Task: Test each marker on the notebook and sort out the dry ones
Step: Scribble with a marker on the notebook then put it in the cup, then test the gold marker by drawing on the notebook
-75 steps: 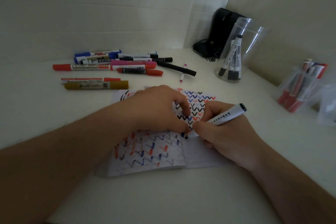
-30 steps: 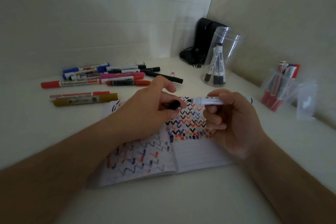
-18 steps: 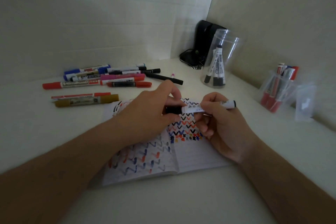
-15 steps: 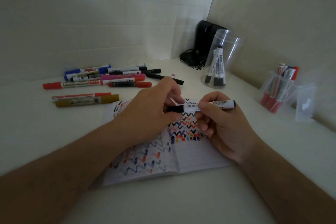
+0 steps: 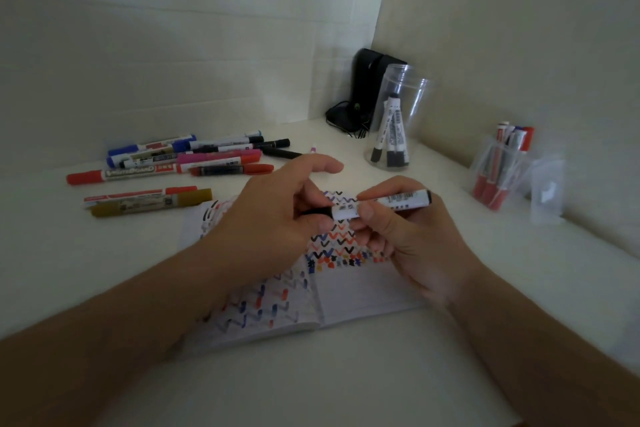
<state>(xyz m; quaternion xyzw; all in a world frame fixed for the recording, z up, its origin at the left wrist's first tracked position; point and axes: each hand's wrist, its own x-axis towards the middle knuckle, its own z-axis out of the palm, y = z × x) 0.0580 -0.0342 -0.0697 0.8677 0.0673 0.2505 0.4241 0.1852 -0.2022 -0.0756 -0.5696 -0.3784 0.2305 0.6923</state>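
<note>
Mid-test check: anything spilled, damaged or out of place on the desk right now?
Nothing stands out. Both hands hold the white marker over the notebook, the left hand on its black cap. The loose markers lie flat at the back left, and the clear jar stands upright.

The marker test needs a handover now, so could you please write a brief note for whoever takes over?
Right hand grips the white marker by its barrel, above the notebook.
Left hand pinches its black cap at the barrel's end.
Notebook lies open, full of coloured zigzags.
Loose markers lie on the table's far left; jar holds black-capped ones; cup on the right holds red ones.
Which pile is tested or dry cannot be told.
Left: put this marker in its group, then test the rest.
</note>
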